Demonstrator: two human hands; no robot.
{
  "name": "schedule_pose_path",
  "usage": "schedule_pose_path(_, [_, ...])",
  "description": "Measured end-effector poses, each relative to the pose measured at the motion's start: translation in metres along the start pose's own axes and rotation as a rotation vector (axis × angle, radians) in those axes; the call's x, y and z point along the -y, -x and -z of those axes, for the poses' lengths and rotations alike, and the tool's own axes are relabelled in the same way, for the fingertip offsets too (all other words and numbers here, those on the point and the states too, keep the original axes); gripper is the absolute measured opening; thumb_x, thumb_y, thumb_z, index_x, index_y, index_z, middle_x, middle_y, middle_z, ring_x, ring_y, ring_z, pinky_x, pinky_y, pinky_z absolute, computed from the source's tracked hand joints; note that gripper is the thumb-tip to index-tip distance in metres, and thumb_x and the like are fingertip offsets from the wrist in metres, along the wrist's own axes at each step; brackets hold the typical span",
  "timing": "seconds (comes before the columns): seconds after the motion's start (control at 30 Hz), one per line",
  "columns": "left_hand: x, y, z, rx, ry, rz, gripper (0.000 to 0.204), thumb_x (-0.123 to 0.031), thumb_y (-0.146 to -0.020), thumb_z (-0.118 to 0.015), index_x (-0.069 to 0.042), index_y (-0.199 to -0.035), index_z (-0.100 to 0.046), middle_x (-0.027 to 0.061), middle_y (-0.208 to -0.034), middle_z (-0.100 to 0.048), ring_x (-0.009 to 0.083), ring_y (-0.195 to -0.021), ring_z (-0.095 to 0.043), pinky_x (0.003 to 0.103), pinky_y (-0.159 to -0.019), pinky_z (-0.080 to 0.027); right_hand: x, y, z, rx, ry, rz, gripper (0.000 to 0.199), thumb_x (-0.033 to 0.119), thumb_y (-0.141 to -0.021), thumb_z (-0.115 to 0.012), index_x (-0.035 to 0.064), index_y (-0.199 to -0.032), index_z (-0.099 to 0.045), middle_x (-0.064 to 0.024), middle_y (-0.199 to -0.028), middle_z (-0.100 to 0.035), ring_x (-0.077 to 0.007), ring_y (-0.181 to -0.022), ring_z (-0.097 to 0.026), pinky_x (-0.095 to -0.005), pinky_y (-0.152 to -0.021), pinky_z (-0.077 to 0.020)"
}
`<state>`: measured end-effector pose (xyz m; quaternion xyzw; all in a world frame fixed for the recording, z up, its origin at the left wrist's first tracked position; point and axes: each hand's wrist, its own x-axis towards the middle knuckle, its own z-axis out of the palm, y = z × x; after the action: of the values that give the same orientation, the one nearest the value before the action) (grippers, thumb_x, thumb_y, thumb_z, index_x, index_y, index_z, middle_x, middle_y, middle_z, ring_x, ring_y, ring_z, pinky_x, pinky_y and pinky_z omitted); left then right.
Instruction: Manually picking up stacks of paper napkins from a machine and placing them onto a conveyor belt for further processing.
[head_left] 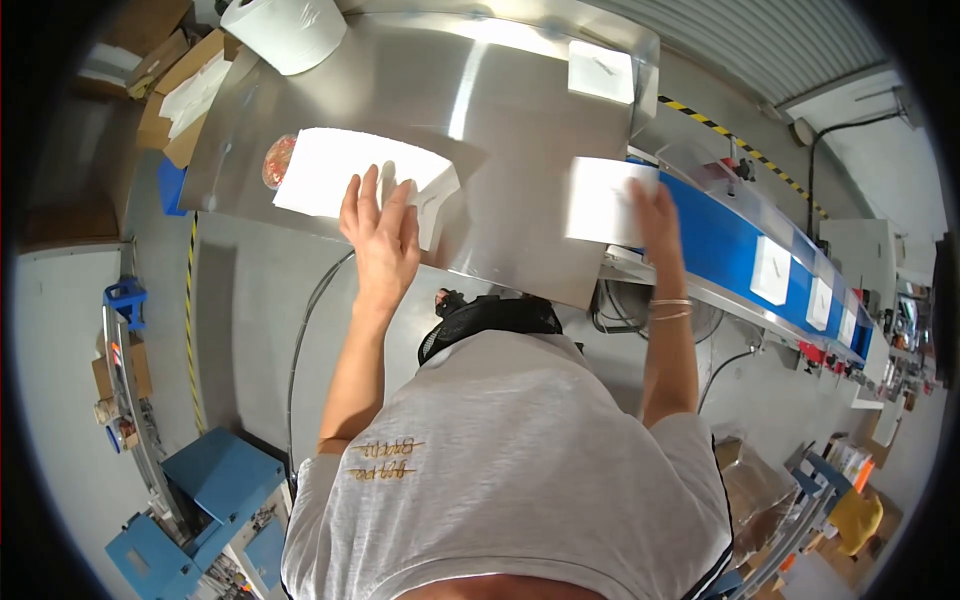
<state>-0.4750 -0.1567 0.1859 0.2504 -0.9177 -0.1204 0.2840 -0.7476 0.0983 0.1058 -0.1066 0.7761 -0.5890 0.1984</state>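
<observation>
My right hand [657, 215] grips the right edge of a flat white square piece [598, 200], like a card or thin packet; both are a little blurred. The piece is at the right end of the steel table, beside the start of the blue conveyor belt [710, 220]. On the left, my left hand [382, 228] rests with fingers spread on a long stack of white pieces [330, 172] leaning together in a row. A small grey mark shows on the stack's right end face. A round clear item with red and orange contents [279, 162] touches the stack's left end.
The steel table [510, 130] carries a large white roll [285, 30] at the back left and another white piece [600, 72] at the back right. Several white pieces [770, 270] lie spaced along the belt. Cardboard boxes [190, 100] stand left; a black cable [305, 340] hangs below.
</observation>
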Motion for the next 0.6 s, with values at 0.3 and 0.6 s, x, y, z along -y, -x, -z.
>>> schedule_pose_path(0.3, [0.005,0.004,-0.009,-0.093,-0.013,-0.099,0.032,0.000,-0.076,-0.066,-0.009,-0.107,-0.068,0.0171,-0.138,-0.043,0.0415,-0.130,-0.033,0.053,-0.105,-0.027,0.017,-0.004,0.021,-0.560,1.197,0.338,0.053,0.035,-0.076,-0.073,0.0022,-0.115,-0.057,-0.0184,-0.111,-0.060,-0.0336,-0.103,-0.057,-0.0444,-0.086,-0.0447])
schedule_pose_path(0.6, [0.000,-0.006,0.005,0.013,0.117,-0.100,0.026,-0.009,-0.078,-0.068,-0.011,-0.104,-0.069,0.0193,-0.145,-0.034,0.0433,-0.134,-0.026,0.052,-0.107,-0.023,0.066,0.013,-0.160,0.579,0.408,0.816,0.042,0.021,-0.080,-0.074,0.0109,-0.117,-0.057,-0.0097,-0.134,-0.047,-0.0280,-0.124,-0.043,-0.0363,-0.095,-0.0434])
